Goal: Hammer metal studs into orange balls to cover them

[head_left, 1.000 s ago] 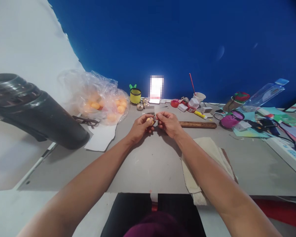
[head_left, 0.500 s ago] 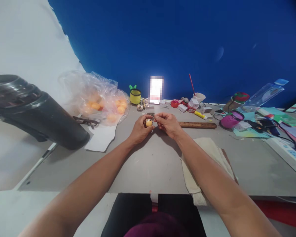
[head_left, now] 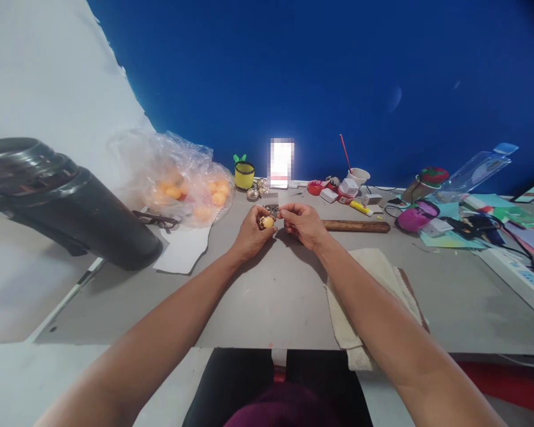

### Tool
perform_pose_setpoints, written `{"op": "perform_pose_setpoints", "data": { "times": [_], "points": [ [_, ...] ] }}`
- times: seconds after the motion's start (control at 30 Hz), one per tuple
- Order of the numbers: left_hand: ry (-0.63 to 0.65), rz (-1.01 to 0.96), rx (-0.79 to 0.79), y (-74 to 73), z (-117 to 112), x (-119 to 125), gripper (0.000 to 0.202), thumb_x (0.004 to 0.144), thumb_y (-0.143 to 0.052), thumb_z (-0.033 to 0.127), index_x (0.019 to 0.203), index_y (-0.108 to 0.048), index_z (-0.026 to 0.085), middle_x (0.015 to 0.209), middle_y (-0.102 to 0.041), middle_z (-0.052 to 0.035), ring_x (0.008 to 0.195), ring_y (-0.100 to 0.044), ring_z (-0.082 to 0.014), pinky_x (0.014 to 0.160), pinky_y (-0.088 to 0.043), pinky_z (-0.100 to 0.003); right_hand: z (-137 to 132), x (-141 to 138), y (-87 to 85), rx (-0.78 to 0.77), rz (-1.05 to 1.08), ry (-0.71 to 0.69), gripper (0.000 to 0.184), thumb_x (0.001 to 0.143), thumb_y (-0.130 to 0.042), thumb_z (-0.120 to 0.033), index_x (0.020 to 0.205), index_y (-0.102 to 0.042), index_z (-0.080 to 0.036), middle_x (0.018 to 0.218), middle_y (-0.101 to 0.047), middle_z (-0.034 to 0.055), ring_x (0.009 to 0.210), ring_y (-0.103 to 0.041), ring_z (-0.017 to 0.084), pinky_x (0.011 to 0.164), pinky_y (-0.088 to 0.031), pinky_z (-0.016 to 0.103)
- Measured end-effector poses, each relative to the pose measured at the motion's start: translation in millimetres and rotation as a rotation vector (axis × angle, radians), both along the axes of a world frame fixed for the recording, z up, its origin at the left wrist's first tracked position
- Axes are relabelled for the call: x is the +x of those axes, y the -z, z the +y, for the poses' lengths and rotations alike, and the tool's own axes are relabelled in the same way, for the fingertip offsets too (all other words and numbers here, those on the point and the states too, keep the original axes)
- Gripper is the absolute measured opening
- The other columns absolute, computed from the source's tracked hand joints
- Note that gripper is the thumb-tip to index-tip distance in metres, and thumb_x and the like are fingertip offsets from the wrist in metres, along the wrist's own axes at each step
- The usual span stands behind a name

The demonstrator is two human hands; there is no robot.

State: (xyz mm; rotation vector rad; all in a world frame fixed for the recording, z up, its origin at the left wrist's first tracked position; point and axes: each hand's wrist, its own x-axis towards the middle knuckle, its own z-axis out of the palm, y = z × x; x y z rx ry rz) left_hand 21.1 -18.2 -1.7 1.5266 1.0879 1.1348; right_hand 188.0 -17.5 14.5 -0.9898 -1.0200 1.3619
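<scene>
Both my hands meet over the middle of the grey table (head_left: 267,296). My left hand (head_left: 251,232) is curled round a small orange ball (head_left: 267,222) partly covered with shiny pieces. My right hand (head_left: 303,223) is closed in a pinch right beside the ball, its fingertips holding something too small to make out. A little strip of shiny pieces (head_left: 272,208) lies on the table just behind my fingers.
A clear plastic bag of orange balls (head_left: 184,181) lies at the back left, with a black curved object (head_left: 66,204) and glasses (head_left: 155,219) nearby. A yellow cup (head_left: 244,175), wooden stick (head_left: 356,226), white cup (head_left: 358,175), pink item (head_left: 413,216), papers and folded cloth (head_left: 374,284) lie right.
My left hand has turned the ball a little, so more of its orange face shows. My right hand's pinch has stayed close beside it. Nothing else on the table has moved.
</scene>
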Motion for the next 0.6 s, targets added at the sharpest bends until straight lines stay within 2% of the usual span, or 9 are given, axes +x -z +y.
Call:
{"op": "perform_pose_setpoints", "data": {
  "times": [0.17,0.3,0.37,0.5,0.6],
  "points": [
    [-0.048,0.134,0.109,0.0,1.1,-0.7,0.036,0.069,-0.074,0.021,0.1,-0.056,0.02,0.094,-0.065,0.0012,0.076,-0.056,-0.013,0.072,-0.047,-0.028,0.7,0.7,0.9,0.007,0.003,-0.011,0.049,0.051,-0.095,-0.05,0.078,-0.068,-0.018,0.074,-0.073,0.0007,0.051,-0.047,0.006,0.046,-0.039,0.021],
    [-0.038,0.109,0.104,0.7,2.2,-0.1,0.031,0.068,-0.074,0.018,0.095,-0.061,0.019,0.091,-0.067,0.0001,0.073,-0.056,-0.0129,0.069,-0.046,-0.028,1.5,2.0,2.8,0.011,-0.019,-0.027,0.048,0.052,-0.095,-0.047,0.082,-0.07,-0.019,0.072,-0.072,-0.0007,0.048,-0.046,0.006,0.046,-0.038,0.022],
    [-0.025,-0.013,0.006,0.0,1.7,0.9,0.033,0.066,-0.076,0.018,0.094,-0.058,0.02,0.091,-0.068,-0.0002,0.067,-0.056,-0.0116,0.064,-0.046,-0.028,2.0,2.9,3.5,0.003,-0.024,-0.031,0.047,0.053,-0.094,-0.045,0.084,-0.07,-0.019,0.071,-0.072,-0.001,0.047,-0.046,0.006,0.046,-0.038,0.022],
    [0.089,-0.427,-0.317,-4.8,2.6,0.7,0.042,0.063,-0.078,0.018,0.097,-0.052,0.02,0.088,-0.068,-0.0005,0.056,-0.055,-0.0096,0.053,-0.042,-0.025,3.2,4.3,5.2,0.001,-0.019,-0.037,0.047,0.054,-0.094,-0.045,0.084,-0.07,-0.019,0.073,-0.072,-0.0008,0.049,-0.047,0.006,0.047,-0.038,0.023],
    [0.167,-0.652,-0.477,-9.2,5.7,-3.7,0.035,0.061,-0.073,0.014,0.091,-0.056,0.017,0.078,-0.064,0.0008,0.053,-0.051,-0.0069,0.049,-0.036,-0.021,3.9,4.6,6.2,0.008,-0.019,-0.046,0.047,0.055,-0.094,-0.047,0.084,-0.07,-0.019,0.075,-0.073,0.0001,0.049,-0.047,0.006,0.047,-0.038,0.023]
  ]
}}
